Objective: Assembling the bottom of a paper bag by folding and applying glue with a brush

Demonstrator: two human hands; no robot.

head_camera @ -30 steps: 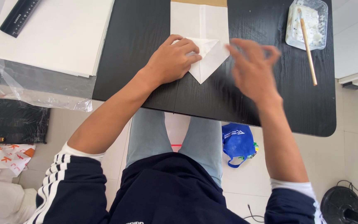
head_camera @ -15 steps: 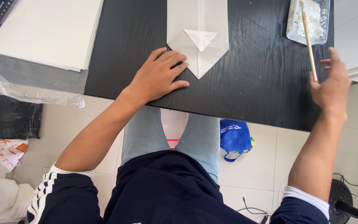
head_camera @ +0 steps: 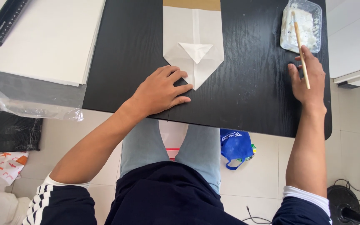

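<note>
Folded white paper (head_camera: 193,46) lies flat mid-table on the black table (head_camera: 251,104), long axis running away from me, its pointed end aimed back at me. My left hand (head_camera: 160,91) rests open and flat with fingertips on the paper's near edge, probably to pin it. My right hand (head_camera: 307,79) pinches a wooden stick (head_camera: 301,49) whose far end sits in the clear plastic tray (head_camera: 311,21) of white paste, likely loading it.

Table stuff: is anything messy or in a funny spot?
Mostly tidy. The crumpled clear plastic sheet droops over the black table's left edge. The right hand is on a wooden stick resting in a clear tub of white paste. The folded white paper lies straight.
</note>
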